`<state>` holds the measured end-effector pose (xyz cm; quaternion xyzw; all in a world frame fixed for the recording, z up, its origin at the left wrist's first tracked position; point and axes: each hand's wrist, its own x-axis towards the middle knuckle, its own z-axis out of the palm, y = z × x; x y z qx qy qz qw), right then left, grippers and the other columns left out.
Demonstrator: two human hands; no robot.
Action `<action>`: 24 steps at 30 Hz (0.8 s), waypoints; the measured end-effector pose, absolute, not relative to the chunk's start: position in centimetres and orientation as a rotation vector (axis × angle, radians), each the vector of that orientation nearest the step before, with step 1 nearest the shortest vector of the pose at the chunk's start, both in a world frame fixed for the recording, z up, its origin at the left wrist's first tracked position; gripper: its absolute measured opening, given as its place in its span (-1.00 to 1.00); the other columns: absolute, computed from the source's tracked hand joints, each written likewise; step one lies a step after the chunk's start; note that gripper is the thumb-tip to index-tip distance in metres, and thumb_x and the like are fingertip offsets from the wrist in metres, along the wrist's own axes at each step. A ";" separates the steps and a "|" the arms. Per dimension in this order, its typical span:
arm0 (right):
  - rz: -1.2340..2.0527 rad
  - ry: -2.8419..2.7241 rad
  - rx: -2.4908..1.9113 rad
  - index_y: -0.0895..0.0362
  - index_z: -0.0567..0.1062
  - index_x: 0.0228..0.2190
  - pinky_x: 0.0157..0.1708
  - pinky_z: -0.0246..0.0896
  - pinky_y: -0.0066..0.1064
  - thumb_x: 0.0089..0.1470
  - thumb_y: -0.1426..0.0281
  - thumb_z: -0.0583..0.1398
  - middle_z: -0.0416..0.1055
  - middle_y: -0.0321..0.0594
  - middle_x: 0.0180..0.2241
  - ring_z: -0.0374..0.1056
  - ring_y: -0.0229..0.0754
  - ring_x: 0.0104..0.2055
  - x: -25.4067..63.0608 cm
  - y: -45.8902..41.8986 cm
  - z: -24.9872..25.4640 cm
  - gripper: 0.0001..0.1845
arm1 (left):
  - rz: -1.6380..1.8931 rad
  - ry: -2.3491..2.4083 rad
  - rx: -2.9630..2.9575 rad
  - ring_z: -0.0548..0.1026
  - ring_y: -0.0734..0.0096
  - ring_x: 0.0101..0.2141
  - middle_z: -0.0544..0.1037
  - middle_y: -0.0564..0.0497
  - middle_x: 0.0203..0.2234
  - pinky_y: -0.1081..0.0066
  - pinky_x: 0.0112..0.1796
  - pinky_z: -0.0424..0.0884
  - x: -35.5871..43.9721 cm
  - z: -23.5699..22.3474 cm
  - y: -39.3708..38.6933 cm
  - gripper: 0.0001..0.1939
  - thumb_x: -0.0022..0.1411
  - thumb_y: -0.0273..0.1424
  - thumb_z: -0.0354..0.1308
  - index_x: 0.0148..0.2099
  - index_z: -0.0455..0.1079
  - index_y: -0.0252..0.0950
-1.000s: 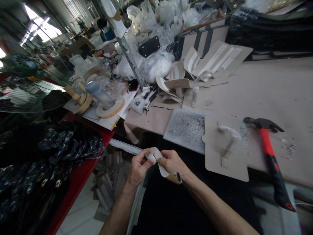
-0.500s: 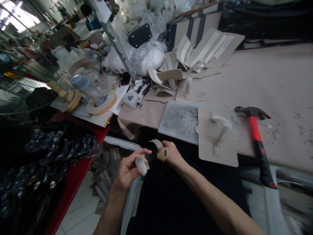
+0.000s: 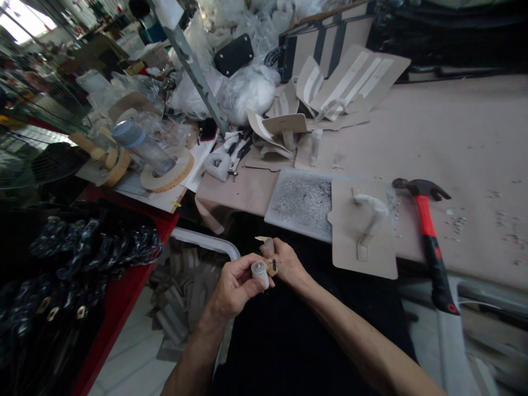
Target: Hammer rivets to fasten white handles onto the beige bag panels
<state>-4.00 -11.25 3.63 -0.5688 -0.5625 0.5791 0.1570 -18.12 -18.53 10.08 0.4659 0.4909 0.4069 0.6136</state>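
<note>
White small cylinder, possibly a roll, is in the left hand, gripped between thumb and fingers, lower centre of frame. Right hand, just beside it, is closed on a beige curled strip and a tan piece with a dark tip; can't tell if those two are joined, or if they touch the cylinder. All of it sits over dark clothing, off the bench. Risk: cylinder drops if the thumb eases off; strip could crease if squeezed hard.

Further out, centre right: grey speckled slab, partly covered by a beige flat board with a plastic-wrapped handle. Board overhangs the front edge, so a forearm bump could shift it. Red-and-black claw hammer, right: handle overhangs too, could get knocked off.
</note>
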 end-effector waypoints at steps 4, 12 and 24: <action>1.322 -1.876 -1.621 0.16 0.46 -0.18 -0.31 0.10 -0.35 0.24 0.28 0.02 0.47 -0.13 -0.37 0.36 -0.15 -0.34 -1.5 -11.8 5.9 -0.70 | 0.922 1.263 1.116 0.53 0.31 -0.34 0.57 -0.10 -0.33 0.43 -0.31 0.41 -18.8 10.4 -18.8 -0.73 0.18 -0.32 0.27 -0.10 0.46 -0.36; 1.882 -1.513 -1.161 0.14 0.55 -0.30 -0.53 0.07 -0.48 0.13 0.31 0.14 0.37 -0.34 -0.53 0.19 -0.33 -0.55 0.6 -11.3 9.7 -0.78 | 0.896 1.306 1.201 0.54 0.28 -0.32 0.54 -0.11 -0.26 0.39 -0.27 0.43 -19.2 11.1 -18.6 -0.75 0.18 -0.37 0.25 -0.09 0.48 -0.34; 0.911 -1.857 -1.024 0.13 0.48 -0.39 -0.33 0.17 -0.34 0.21 0.43 0.06 0.42 -0.15 -0.41 0.31 -0.21 -0.38 -0.6 -13.2 8.2 -0.78 | 0.973 1.401 0.950 0.53 0.36 -0.45 0.57 -0.05 -0.44 0.45 -0.38 0.44 -19.5 9.4 -18.4 -0.75 0.14 -0.31 0.30 -0.19 0.51 -0.39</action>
